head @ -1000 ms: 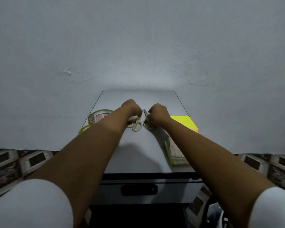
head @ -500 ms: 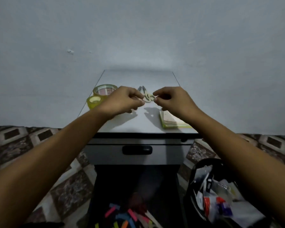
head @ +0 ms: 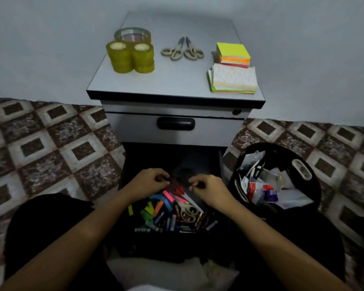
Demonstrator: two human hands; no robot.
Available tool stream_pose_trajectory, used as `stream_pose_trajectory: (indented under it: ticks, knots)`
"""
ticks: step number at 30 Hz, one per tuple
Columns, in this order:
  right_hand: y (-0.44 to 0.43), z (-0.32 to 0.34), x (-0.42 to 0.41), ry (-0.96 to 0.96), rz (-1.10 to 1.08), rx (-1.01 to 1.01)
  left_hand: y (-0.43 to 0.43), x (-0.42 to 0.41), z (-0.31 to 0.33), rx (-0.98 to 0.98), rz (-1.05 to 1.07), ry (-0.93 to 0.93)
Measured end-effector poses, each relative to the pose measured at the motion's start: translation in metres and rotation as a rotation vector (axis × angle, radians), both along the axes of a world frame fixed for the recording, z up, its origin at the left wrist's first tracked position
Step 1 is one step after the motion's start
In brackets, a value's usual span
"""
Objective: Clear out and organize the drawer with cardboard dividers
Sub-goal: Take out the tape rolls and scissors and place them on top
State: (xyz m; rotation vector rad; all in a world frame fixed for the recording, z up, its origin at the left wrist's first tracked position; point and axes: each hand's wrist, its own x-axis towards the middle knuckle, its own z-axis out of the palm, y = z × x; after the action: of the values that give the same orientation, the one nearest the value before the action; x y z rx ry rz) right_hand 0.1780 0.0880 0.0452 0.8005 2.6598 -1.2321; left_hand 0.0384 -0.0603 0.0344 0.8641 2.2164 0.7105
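**A:** What are the fingers doing?

**B:** They are curled on both hands. The left hand (head: 149, 182) has its tips bunched at a red thing (head: 178, 189), and the right hand (head: 209, 191) curls just right of it. I can't tell whether either one really pinches anything, because it's dim and smeared there.

**A:** And the drawer?

**B:** The drawer (head: 177, 158) is pulled out low, on the near side of the cabinet (head: 172, 85). A jumbled heap of pens (head: 164, 213) fills its near end, under the wrists.

**A:** So what's the risk?

**B:** Reaching in blind. A pair of scissors (head: 187, 214) lies buried in that heap, and fingers raking through could catch the blades. A loose pinch could also drop pens back, or over the side onto the floor.

**A:** Anything further out?

**B:** The bin (head: 267, 144) stands just right of the drawer, full of scraps, so a good pen could easily go in by mistake. On the far cabinet top, the tape rolls (head: 130, 53), two scissors (head: 182, 50) and note pads (head: 232, 68) leave little room, so more piles could get knocked. I see no cardboard dividers.
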Motion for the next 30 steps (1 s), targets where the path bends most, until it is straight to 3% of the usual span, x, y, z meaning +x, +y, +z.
stream_pose_trajectory:
  ticks: [6, 9, 19, 25, 30]
  knots:
    - [-0.006, -0.076, 0.011, -0.232, -0.015, -0.052, -0.003, 0.027, -0.074, -0.086, 0.035, -0.131]
    - [-0.005, -0.097, 0.01, -0.285, -0.014, -0.023, 0.0, 0.03, -0.092, -0.096, 0.036, -0.099]
    - [-0.017, -0.134, -0.014, -0.454, 0.245, 0.29, -0.004, 0.007, -0.11, -0.181, 0.028, -0.047]
    - [-0.009, -0.137, -0.014, -0.426, 0.201, 0.145, 0.018, -0.007, -0.104, -0.128, -0.068, 0.06]
    - [0.007, -0.118, 0.0, -0.305, -0.1, -0.085, 0.054, -0.017, -0.113, -0.165, -0.272, 0.21]
